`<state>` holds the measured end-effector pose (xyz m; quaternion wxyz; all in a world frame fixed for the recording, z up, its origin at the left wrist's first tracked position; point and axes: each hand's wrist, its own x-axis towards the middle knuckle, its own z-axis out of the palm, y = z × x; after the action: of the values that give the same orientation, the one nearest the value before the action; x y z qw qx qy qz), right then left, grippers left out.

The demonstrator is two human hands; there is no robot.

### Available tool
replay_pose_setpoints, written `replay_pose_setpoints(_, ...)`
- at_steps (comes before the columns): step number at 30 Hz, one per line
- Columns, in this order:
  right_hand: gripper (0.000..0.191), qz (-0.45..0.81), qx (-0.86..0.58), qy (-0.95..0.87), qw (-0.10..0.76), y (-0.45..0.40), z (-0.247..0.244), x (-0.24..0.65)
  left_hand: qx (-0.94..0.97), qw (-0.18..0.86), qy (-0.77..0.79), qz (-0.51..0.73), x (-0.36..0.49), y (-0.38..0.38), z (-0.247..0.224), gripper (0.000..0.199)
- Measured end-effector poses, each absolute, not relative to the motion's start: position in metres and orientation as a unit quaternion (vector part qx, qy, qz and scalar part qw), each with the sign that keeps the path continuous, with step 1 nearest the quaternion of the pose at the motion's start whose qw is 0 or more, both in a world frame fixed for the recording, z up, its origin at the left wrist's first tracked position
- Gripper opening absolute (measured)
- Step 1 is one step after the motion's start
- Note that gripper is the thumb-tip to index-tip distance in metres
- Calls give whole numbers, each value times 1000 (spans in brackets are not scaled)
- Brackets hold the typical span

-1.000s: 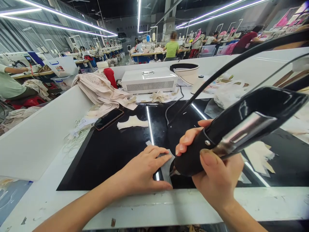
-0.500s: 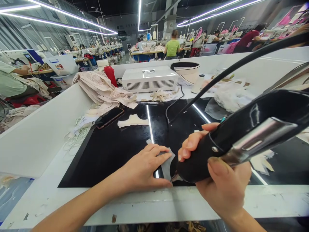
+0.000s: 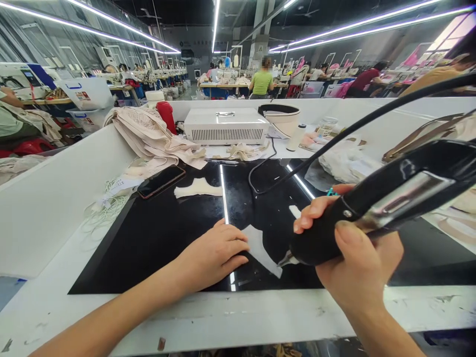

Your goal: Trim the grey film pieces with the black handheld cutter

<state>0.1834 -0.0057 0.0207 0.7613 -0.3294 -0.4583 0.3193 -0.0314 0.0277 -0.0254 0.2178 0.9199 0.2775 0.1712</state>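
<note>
My right hand (image 3: 357,267) is wrapped round a black corded handheld tool (image 3: 405,186) with a silver lever along its side. The tool's pointed metal tip (image 3: 288,259) is at the lower right end of a curved whitish fabric piece (image 3: 259,248). My left hand (image 3: 213,255) lies flat and open on the black mat (image 3: 148,248), fingertips at the fabric's left edge. Whether they press on the fabric I cannot tell. Farther back on the mat sits a cream cut piece (image 3: 199,187). A small white scrap (image 3: 295,211) lies near my right fingers.
A phone (image 3: 161,181) and a heap of beige fabric (image 3: 148,134) lie at the left. Behind the mat stand a vented white box (image 3: 225,130) and a round bin (image 3: 282,121). The tool's black cord (image 3: 334,139) arches over the right side. Low white walls (image 3: 67,198) edge the table.
My left hand has slid left, uncovering more of the fabric piece. The tool in my right hand has moved right and slightly up, and its tip now shows clearly. The camera view has shifted slightly.
</note>
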Motion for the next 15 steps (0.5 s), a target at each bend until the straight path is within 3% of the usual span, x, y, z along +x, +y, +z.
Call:
replay_pose_setpoints(7,33,270,-362,-437,778,6,29,192,919,252,226,203,-26,20,-21,21)
replay_pose_setpoints(15,39,338,-315,-457,760,-3,26,164,915,280,213,198,-27,27,-27,22)
